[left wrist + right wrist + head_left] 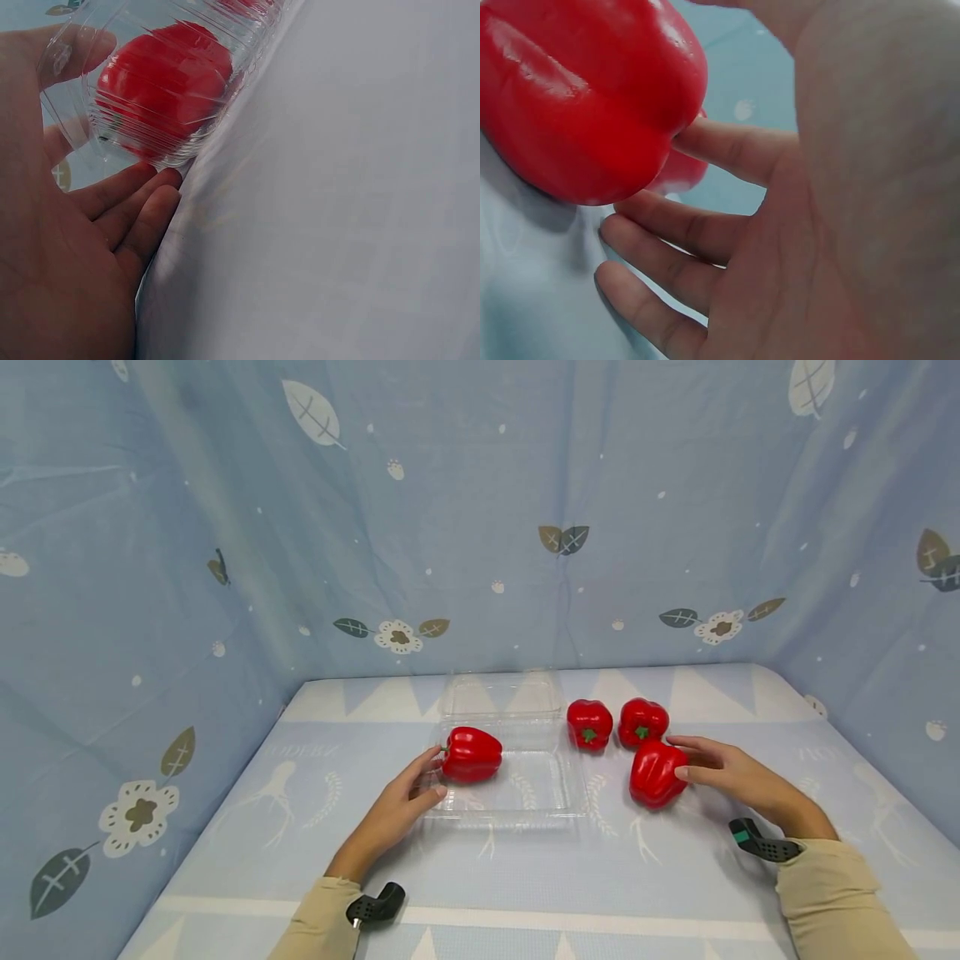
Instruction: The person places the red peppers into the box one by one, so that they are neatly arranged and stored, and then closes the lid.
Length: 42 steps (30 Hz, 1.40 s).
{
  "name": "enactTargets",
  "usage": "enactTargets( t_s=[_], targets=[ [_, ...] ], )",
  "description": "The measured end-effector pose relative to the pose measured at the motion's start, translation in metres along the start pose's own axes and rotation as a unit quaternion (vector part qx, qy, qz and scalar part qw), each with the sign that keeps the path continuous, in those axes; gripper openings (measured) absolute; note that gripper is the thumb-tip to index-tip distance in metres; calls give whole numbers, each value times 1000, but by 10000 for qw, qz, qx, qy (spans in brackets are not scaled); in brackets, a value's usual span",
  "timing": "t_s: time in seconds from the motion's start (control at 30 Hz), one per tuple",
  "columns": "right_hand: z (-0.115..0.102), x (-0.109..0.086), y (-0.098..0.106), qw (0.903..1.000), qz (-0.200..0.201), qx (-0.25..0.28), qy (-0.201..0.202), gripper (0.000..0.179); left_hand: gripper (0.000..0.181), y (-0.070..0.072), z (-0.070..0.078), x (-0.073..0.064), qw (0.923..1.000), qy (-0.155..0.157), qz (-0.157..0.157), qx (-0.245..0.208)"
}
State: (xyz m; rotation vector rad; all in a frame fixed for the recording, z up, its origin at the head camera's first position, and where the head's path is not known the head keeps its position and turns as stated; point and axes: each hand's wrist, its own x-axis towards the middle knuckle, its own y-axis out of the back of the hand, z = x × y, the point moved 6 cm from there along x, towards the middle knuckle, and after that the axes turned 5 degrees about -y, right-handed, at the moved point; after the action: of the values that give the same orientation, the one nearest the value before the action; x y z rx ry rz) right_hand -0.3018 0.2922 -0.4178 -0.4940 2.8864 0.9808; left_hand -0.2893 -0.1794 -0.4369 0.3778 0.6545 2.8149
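A red bell pepper [472, 754] lies on its side in the clear plastic container [532, 812], its green stem to the left. My left hand [397, 810] is at the container's left edge, thumb and forefinger spread along the plastic wall; the other fingers extend loosely below in the left wrist view. My right hand [738, 774] touches the right end of a second bell pepper [657, 774] with relaxed fingers, thumb in front. In the right wrist view this pepper [585, 97] fills the upper left, and the lower fingers [645, 300] lie apart from it.
Two more red bell peppers, one [589, 724] beside the container and another [643, 722] to its right, sit at the back. The container's lid [501, 695] lies folded back. A patterned cloth [480, 527] hangs behind the table [262, 860].
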Motion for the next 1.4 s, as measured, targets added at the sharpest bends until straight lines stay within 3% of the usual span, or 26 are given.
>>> enactTargets(
  t_s=[0.7, 0.97, 1.13, 1.4],
  targets=[
    [-2, 2, -7, 9992, 139, 373, 45, 69, 65, 0, 3, 0, 9999, -51, -81, 68],
    [-8, 3, -10, 9983, 233, 504, 194, 69, 66, 1, -3, 0, 9999, 24, -37, 162],
    [-10, 3, -10, 9957, 361, 794, 323, 67, 65, 1, -5, -2, 9999, 112, -6, 128],
    [-9, 3, -11, 9895, 543, 1297, 324, 69, 66, 0, -1, 1, 9998, 0, -77, 179]
  ],
)
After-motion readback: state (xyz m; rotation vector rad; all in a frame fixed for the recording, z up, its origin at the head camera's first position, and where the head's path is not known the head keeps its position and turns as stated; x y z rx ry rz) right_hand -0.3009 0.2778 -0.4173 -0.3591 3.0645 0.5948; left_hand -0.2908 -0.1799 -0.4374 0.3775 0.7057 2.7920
